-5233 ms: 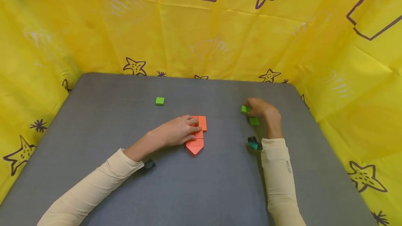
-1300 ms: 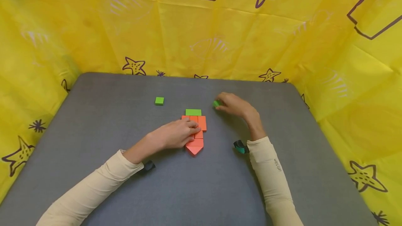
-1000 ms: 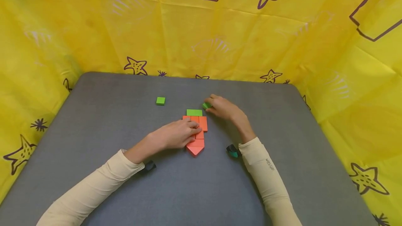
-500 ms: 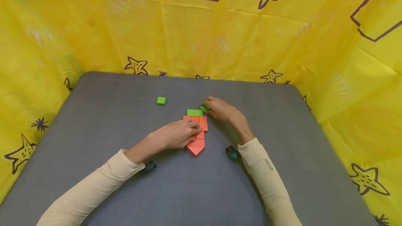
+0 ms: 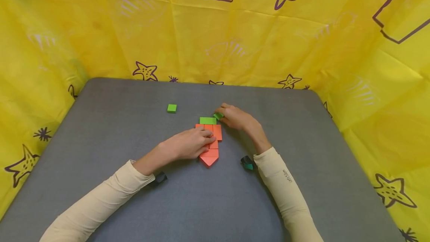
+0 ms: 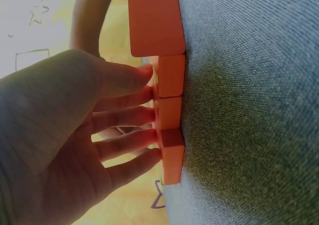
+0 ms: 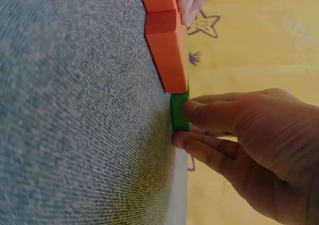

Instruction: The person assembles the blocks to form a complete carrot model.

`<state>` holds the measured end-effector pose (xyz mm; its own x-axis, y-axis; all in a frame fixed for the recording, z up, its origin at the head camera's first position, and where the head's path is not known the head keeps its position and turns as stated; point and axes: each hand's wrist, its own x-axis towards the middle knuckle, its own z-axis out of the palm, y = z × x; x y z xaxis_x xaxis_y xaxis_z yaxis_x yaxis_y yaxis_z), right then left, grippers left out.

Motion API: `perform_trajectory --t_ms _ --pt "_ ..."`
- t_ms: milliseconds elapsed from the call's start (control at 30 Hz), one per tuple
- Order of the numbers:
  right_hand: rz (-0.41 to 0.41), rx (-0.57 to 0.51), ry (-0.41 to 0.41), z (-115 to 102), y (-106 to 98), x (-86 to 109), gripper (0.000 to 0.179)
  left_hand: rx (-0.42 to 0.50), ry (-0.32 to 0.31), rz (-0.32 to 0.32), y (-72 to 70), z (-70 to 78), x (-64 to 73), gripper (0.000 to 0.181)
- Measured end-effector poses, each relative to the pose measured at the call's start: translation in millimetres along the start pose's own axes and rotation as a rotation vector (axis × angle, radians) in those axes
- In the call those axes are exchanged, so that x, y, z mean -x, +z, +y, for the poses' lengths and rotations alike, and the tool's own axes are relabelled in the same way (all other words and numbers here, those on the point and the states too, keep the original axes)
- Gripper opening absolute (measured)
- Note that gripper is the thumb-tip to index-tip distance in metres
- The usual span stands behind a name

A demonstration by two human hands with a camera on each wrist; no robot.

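Observation:
Orange blocks point(image 5: 217, 133) lie flat together mid-table, with a pointed end block point(image 5: 209, 160) nearest the person. A green rectangular block point(image 5: 208, 121) lies against their far edge. My left hand point(image 5: 189, 144) rests on the orange blocks and covers some of them; in the left wrist view its nearly straight fingers point(image 6: 127, 119) touch their top faces. At the green rectangle's right end, my right hand point(image 5: 236, 118) pinches a small green block point(image 5: 218, 116), set at a slant. The right wrist view shows thumb and fingertips on this green block point(image 7: 178, 112), close to the orange ones.
Another green block point(image 5: 172, 108) lies alone at the far left of the layout. The grey table point(image 5: 215, 201) is surrounded by a yellow patterned cloth point(image 5: 208, 29) at its back and sides. Dark bands point(image 5: 248, 163) are at both wrists.
From the right side, my right hand has come left with the small green block, to the layout. The green rectangle now lies above the orange blocks. My left hand has stayed put.

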<state>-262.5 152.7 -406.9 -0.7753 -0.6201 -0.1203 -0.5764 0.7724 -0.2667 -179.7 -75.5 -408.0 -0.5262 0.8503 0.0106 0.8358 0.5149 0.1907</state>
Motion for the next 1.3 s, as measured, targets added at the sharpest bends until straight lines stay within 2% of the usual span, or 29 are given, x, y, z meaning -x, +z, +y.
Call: perform_trajectory --t_ms 233,367,467,633,900,1133,1300 --pt "0.006 -0.033 -0.04 4 -2 2.8 0.04 -0.003 0.003 0.012 1.6 -0.8 0.2 0.037" --pt "0.008 -0.021 -0.119 7 -9 9.1 0.037 -0.007 0.007 0.017 3.0 -1.4 -0.3 0.037" --pt "-0.03 -0.011 -0.185 6 -16 14.7 0.036 0.0 -0.002 0.008 2.9 -1.5 -0.7 0.037" --pt "-0.123 -0.006 -0.253 1 -23 20.3 0.047 0.008 -0.014 -0.006 1.2 -1.2 -0.7 0.038" --pt "-0.227 -0.015 -0.221 -5 -24 23.3 0.056 0.027 -0.009 -0.011 -0.1 0.1 -1.1 0.038" --pt "-0.241 -0.022 -0.209 -5 -24 22.6 0.057 0.033 -0.005 -0.024 -0.4 -3.0 -2.0 0.038" --pt "-0.245 -0.032 -0.206 -6 -24 23.1 0.058 0.088 0.003 -0.034 -4.3 -11.4 -3.2 0.035"
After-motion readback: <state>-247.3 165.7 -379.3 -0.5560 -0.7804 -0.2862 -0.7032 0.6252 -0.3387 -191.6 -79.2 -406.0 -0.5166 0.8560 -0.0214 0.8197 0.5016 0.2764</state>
